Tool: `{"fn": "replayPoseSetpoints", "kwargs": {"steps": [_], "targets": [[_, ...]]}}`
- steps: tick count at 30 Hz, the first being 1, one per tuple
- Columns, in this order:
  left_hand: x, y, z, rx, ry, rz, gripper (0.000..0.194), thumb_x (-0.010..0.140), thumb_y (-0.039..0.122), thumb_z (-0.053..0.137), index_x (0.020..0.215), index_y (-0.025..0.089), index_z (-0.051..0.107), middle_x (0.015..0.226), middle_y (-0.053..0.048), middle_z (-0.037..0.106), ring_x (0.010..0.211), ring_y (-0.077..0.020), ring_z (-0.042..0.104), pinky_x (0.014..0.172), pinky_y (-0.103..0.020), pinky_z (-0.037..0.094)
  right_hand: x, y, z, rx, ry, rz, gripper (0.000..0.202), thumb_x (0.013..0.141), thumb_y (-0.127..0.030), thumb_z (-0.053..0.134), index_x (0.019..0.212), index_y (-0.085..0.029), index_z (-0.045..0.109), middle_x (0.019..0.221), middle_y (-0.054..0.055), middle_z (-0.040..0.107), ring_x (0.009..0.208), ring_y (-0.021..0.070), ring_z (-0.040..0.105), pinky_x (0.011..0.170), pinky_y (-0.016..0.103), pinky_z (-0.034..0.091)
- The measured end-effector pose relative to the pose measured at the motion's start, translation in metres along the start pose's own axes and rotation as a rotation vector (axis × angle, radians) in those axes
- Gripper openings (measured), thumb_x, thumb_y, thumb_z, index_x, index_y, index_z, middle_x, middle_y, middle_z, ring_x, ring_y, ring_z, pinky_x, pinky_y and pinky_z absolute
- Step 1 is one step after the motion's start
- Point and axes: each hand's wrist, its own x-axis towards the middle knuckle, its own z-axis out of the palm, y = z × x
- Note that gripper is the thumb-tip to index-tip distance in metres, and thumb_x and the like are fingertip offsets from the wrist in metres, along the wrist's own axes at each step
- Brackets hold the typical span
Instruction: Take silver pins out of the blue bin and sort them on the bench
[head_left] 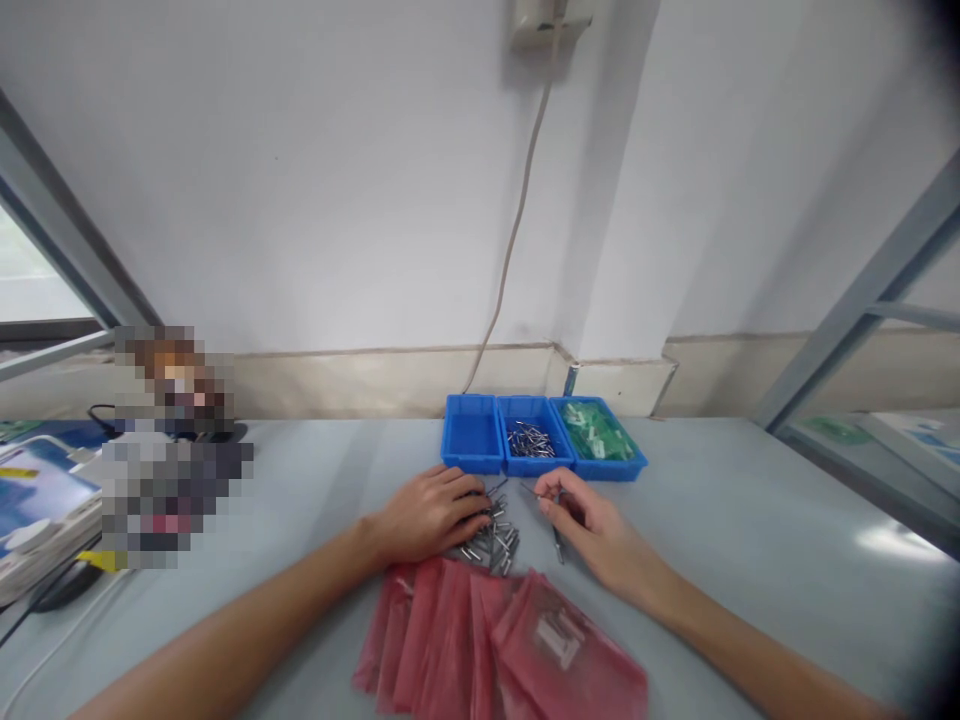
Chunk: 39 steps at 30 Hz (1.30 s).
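Observation:
My left hand (439, 512) lies palm down over the left side of a loose pile of small silvery metal pins (504, 535), its fingers stretched across them. Some pins are hidden under that palm. To the right of the pile, my right hand (577, 515) pinches a thin metal pin (529, 489) between thumb and fingertips. Another pin (558, 547) shows just below those fingers; whether it is held or lies on the table cannot be told. Several overlapping red translucent bags (442, 640) lie in front of the pile, nearest to me, the rightmost with a whitish patch.
Three blue bins stand beyond my hands: a bare left bin (471, 435), a middle bin (525, 465) with metal pins, and a right bin (604, 468) with green bags. Blurred clutter, a power strip (52, 540) and cables occupy the table's left. A wall (337, 200) rises behind.

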Motion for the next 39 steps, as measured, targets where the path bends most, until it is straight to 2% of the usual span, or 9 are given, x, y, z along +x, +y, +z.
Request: {"fn": "replayPoseSetpoints", "kwargs": {"steps": [9,24,39], "targets": [[0.0000,0.0005,-0.0003,0.010,0.005,-0.002,0.031,0.113,0.035,0.048,0.121,0.018,0.071,0.114,-0.008,0.072,0.098,-0.0198,0.068,0.089,-0.034,0.054,-0.0003,-0.0042,-0.0004,0.015,-0.020,-0.029,0.031,0.110,-0.049,0.046,0.099,-0.025,0.062,0.083,-0.002,0.056,0.077,0.0182,0.052,0.070,0.029,0.042],[-0.0003,-0.0001,0.0005,0.010,-0.003,0.000,0.032,0.114,0.037,0.046,0.121,0.018,0.071,0.115,-0.008,0.072,0.100,-0.0199,0.068,0.090,-0.035,0.054,0.0009,0.0037,0.0020,0.045,-0.025,0.016,0.025,0.107,-0.048,0.053,0.099,-0.025,0.059,0.074,-0.005,0.045,0.067,0.0163,0.042,0.060,0.028,0.034],[0.0002,0.0002,-0.0002,0.013,0.003,0.002,0.031,0.114,0.036,0.046,0.120,0.018,0.071,0.114,-0.007,0.072,0.099,-0.0198,0.068,0.089,-0.034,0.054,0.0023,-0.0027,-0.0007,0.018,-0.012,-0.005,0.034,0.109,-0.049,0.046,0.090,-0.024,0.059,0.079,-0.002,0.054,0.075,0.0185,0.051,0.069,0.030,0.041]]}}
